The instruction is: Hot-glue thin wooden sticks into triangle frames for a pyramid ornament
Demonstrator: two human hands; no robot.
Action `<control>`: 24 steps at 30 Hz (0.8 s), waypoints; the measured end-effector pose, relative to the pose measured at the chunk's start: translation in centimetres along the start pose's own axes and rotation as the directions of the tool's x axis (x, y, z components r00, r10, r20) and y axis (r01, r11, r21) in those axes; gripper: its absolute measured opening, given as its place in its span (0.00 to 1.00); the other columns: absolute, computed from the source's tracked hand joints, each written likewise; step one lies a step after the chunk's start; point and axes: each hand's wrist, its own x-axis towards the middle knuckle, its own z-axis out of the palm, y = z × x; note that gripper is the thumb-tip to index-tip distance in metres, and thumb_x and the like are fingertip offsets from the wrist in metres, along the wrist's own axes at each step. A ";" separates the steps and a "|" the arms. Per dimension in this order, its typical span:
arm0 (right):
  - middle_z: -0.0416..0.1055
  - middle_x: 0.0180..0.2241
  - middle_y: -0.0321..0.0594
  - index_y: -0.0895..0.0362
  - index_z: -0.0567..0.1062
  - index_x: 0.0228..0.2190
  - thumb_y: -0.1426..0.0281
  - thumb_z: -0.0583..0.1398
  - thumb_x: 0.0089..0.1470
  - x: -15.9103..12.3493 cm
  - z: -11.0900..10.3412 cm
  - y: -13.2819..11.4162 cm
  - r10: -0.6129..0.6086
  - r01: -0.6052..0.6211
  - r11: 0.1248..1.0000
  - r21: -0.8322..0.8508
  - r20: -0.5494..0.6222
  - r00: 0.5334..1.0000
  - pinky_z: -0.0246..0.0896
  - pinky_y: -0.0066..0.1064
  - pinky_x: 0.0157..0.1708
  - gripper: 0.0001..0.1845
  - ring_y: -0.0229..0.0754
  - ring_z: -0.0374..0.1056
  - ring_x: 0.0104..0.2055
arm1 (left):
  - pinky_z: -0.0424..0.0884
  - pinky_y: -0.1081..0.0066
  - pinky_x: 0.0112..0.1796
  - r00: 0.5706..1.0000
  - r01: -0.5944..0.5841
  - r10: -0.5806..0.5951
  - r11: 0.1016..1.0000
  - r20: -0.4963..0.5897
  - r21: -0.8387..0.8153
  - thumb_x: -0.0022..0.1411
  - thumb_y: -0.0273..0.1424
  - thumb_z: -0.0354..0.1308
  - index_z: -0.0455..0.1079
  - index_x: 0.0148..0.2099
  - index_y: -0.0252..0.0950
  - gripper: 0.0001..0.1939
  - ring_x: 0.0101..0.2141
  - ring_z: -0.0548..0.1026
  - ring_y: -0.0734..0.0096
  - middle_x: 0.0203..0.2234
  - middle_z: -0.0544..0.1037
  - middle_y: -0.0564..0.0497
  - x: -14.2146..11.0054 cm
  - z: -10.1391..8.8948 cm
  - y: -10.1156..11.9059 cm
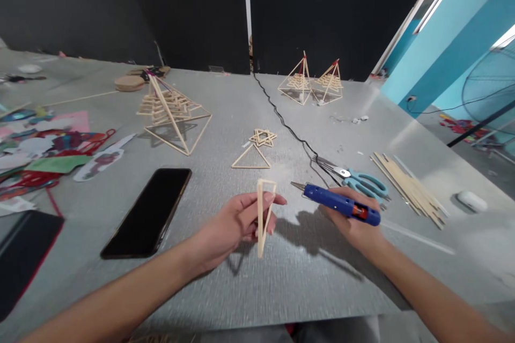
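Between the fingers of my left hand [237,220] is a small triangle of wooden sticks [260,220], seen nearly edge-on and lifted above the table. My right hand [354,225] grips a blue hot glue gun [341,204], its metal nozzle pointing left toward the triangle but apart from it. Beyond my hands lie a flat stick triangle [251,166] and a small stick star [263,138]. Light-blue-handled scissors [366,183] rest just past my right hand, next to a bundle of loose wooden sticks [408,187].
A black phone [148,211] lies left of my left hand. Stick pyramids stand at the left [173,112] and at the back [301,83]. A black cord [277,110] crosses the grey table [225,300]. Paper scraps [56,155] cover the far left; a white case [471,201] sits right.
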 end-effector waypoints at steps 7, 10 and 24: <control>0.79 0.27 0.39 0.49 0.80 0.31 0.54 0.74 0.55 -0.2 1.4 0.8 0.244 -0.239 0.968 0.081 -0.052 0.968 0.75 0.39 0.28 0.15 0.50 0.76 0.30 | 0.53 0.73 0.22 1.000 0.023 -0.023 1.000 -0.019 0.009 0.63 0.61 0.71 0.84 0.51 0.40 0.30 0.23 0.62 0.72 0.21 0.70 0.56 0.3 -0.7 -0.8; 0.83 0.33 0.44 0.50 0.80 0.34 0.52 0.74 0.55 0.1 1.8 0.9 0.307 -0.297 0.941 0.162 -0.038 0.951 0.81 0.44 0.37 0.17 0.55 0.80 0.36 | 0.52 0.73 0.21 0.999 0.029 -0.029 0.999 0.016 0.014 0.62 0.61 0.72 0.85 0.48 0.40 0.30 0.22 0.60 0.73 0.20 0.70 0.56 0.2 -0.6 -0.6; 0.79 0.26 0.33 0.47 0.82 0.35 0.67 0.67 0.55 -0.4 0.0 0.3 -0.109 0.121 0.990 -0.079 0.133 0.985 0.65 0.32 0.26 0.03 0.40 0.71 0.23 | 0.53 0.74 0.20 1.000 0.002 -0.002 1.000 -0.025 0.020 0.53 0.65 0.75 0.80 0.37 0.40 0.32 0.20 0.61 0.74 0.18 0.75 0.54 0.1 0.2 0.1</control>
